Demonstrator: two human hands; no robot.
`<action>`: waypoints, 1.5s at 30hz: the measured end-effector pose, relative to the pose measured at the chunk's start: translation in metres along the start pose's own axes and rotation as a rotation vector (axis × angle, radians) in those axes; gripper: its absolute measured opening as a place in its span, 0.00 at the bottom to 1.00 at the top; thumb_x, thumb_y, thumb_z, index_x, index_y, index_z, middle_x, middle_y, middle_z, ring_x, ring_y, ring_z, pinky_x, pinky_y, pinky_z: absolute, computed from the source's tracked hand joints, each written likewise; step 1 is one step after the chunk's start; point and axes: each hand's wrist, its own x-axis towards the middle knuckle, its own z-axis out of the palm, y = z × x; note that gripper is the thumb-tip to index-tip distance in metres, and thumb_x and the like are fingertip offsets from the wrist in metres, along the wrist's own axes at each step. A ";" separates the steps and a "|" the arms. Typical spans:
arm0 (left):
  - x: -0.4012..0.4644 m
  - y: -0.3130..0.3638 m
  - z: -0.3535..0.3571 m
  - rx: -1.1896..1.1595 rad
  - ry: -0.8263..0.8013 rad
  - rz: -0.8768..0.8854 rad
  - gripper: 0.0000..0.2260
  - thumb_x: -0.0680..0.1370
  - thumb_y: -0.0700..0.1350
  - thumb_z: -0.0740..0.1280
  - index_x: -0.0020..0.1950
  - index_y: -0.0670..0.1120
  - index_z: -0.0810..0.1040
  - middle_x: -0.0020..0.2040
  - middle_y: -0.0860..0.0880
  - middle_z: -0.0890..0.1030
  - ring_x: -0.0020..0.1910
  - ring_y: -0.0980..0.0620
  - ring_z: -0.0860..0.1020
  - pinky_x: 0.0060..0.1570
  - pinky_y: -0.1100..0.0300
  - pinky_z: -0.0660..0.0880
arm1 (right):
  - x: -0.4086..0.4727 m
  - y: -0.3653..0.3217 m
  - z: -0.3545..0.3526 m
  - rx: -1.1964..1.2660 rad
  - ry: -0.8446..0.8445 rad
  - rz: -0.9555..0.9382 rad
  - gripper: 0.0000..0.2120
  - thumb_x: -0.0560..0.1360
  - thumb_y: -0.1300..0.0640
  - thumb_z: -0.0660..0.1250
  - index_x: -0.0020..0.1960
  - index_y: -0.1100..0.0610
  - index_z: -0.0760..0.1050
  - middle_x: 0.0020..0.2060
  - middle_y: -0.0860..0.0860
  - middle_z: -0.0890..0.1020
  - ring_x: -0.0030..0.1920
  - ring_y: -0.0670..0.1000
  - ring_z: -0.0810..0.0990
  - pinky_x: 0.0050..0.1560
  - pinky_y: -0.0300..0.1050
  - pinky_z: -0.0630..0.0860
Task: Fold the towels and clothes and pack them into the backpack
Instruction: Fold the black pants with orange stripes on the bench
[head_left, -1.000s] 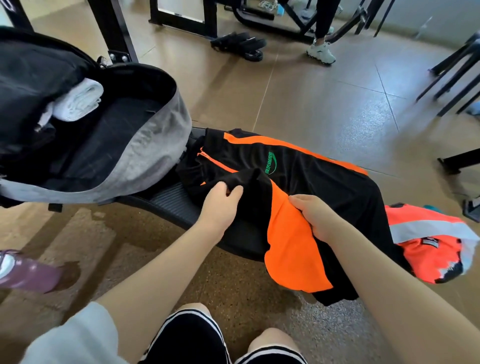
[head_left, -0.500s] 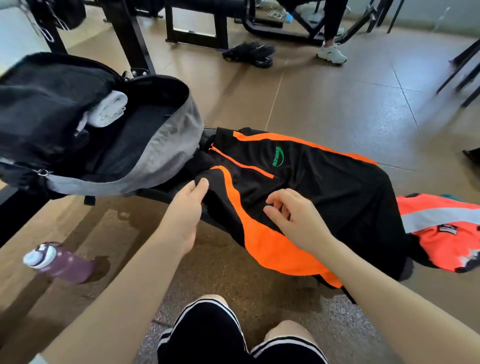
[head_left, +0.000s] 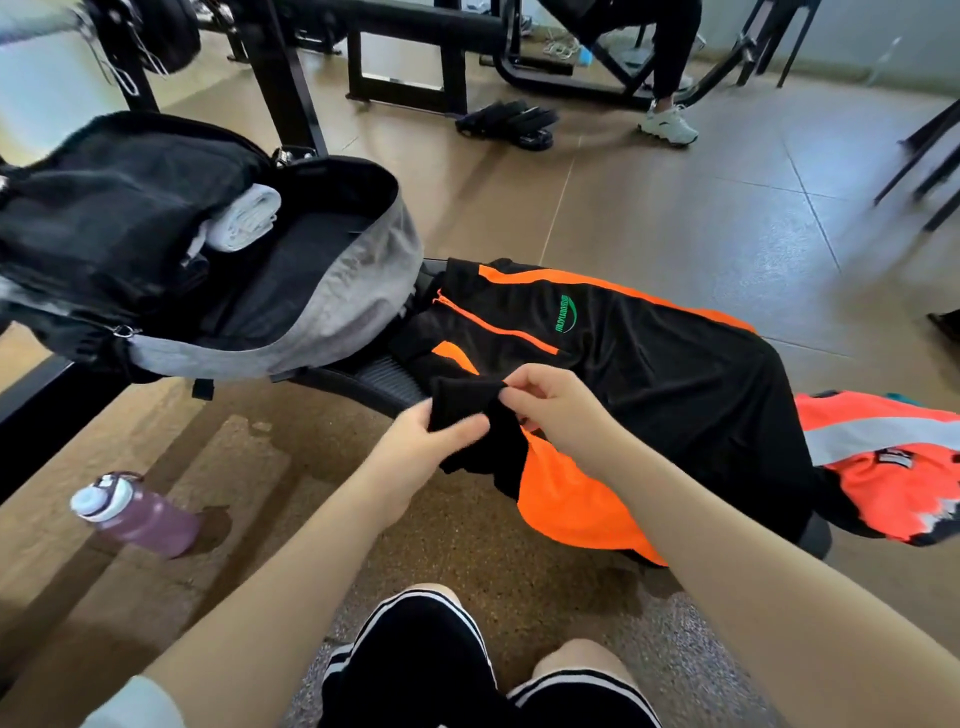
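My left hand (head_left: 421, 436) and my right hand (head_left: 556, 410) both pinch one black flap of the black and orange clothes (head_left: 649, 374), fingers curled tight on it. The rest lies on the worktop (head_left: 384, 376), with the orange part hanging off the near edge. The open backpack (head_left: 311, 312) sits just beside it, with a rolled white towel (head_left: 244, 218) inside. If I tug too hard, the slippery cloth could slide onto the floor (head_left: 675, 208) (my water bottle (head_left: 137, 514) stands down there).

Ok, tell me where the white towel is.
Head view, upper left: the rolled white towel sits inside the open backpack, against its black back panel.
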 end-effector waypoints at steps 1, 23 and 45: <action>-0.002 -0.009 0.000 0.024 -0.028 -0.016 0.10 0.75 0.39 0.67 0.55 0.47 0.78 0.49 0.49 0.83 0.48 0.53 0.81 0.47 0.61 0.76 | 0.000 0.002 -0.004 0.045 -0.003 0.036 0.03 0.76 0.62 0.64 0.44 0.58 0.76 0.33 0.48 0.77 0.35 0.44 0.74 0.38 0.37 0.71; -0.085 -0.009 0.038 -0.143 0.172 -0.018 0.14 0.79 0.34 0.57 0.45 0.50 0.77 0.45 0.45 0.81 0.44 0.50 0.80 0.38 0.58 0.76 | -0.132 0.025 0.047 -0.209 -0.090 -0.101 0.40 0.64 0.44 0.73 0.70 0.45 0.57 0.61 0.39 0.71 0.59 0.39 0.72 0.57 0.34 0.71; -0.047 0.021 0.021 0.548 -0.012 0.234 0.14 0.71 0.36 0.69 0.47 0.55 0.82 0.34 0.60 0.81 0.33 0.66 0.78 0.38 0.74 0.72 | -0.082 0.019 0.036 -0.366 0.218 -0.233 0.36 0.62 0.42 0.75 0.65 0.53 0.67 0.57 0.45 0.74 0.48 0.42 0.75 0.46 0.38 0.74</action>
